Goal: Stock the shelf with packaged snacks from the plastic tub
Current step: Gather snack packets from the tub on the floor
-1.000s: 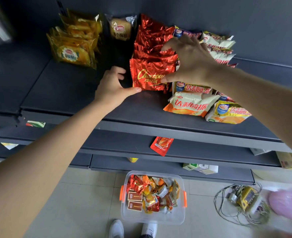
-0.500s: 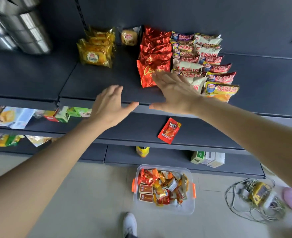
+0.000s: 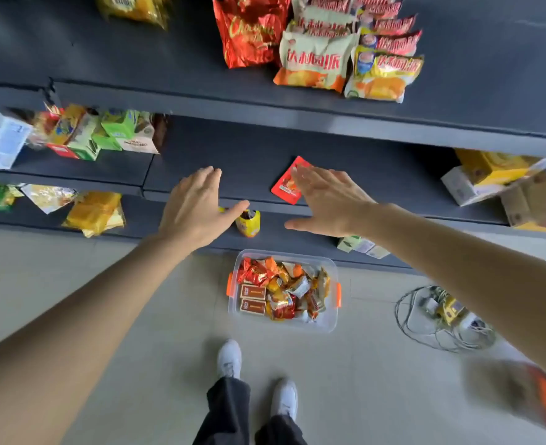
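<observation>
Both hands are hovering empty. The left hand [image 3: 197, 213] is holding its fingers straight and close together, thumb out. The right hand [image 3: 329, 203] is spreading its fingers, their tips blurring across one red sachet [image 3: 283, 189] lying near the front edge of the middle shelf [image 3: 377, 175], contact unclear. The plastic tub [image 3: 327, 324] is sitting on the floor [image 3: 168, 316] at six o'clock from the hands, holding two brown boxes [image 3: 253, 292] and a heap of wrapped snacks [image 3: 297, 284] too jumbled to count. On the top shelf [image 3: 136, 69], bare room is lying open at nine o'clock of the red foil bags [image 3: 249, 33].
</observation>
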